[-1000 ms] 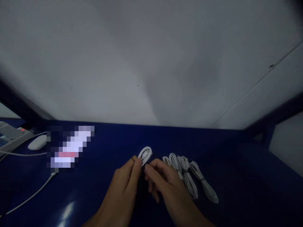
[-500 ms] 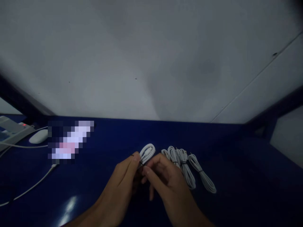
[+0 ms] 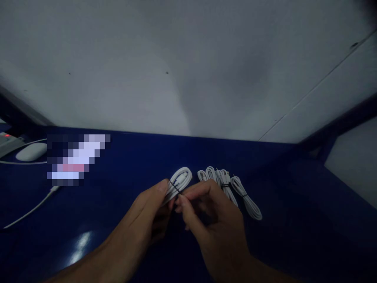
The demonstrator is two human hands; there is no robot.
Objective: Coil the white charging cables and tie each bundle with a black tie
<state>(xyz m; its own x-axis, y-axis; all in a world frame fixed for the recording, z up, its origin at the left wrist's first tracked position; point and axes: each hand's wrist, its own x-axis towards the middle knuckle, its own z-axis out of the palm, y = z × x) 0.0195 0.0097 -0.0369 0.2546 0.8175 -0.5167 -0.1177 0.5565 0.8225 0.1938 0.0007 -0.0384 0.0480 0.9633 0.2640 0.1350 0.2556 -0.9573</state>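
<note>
A coiled white cable (image 3: 183, 175) with a white plug end inside its loop is pinched in my left hand (image 3: 147, 208). Across the coil runs a thin black tie (image 3: 174, 186), slanting from my left thumb toward my right fingertips. My right hand (image 3: 213, 212) is closed, its thumb and index finger pinching the lower right end of the tie. My fingers hide the near end of the coil. Just beyond my right hand lie several more white cable bundles (image 3: 224, 177) with black ties, partly covered by that hand. The rightmost bundle (image 3: 247, 198) shows whole.
A blue tabletop (image 3: 132, 157) runs back to a grey-white panel (image 3: 132, 78). At the left a blurred-out bright device (image 3: 85, 153) has a white cord (image 3: 32, 214) at its near end. Beside it sit a white rounded object (image 3: 32, 151) and a white box with a red light (image 3: 8, 138).
The view has shifted, so the table things sit higher and further left. The black tie now stretches plainly across the coil, and my right fingertips pinch its end.
</note>
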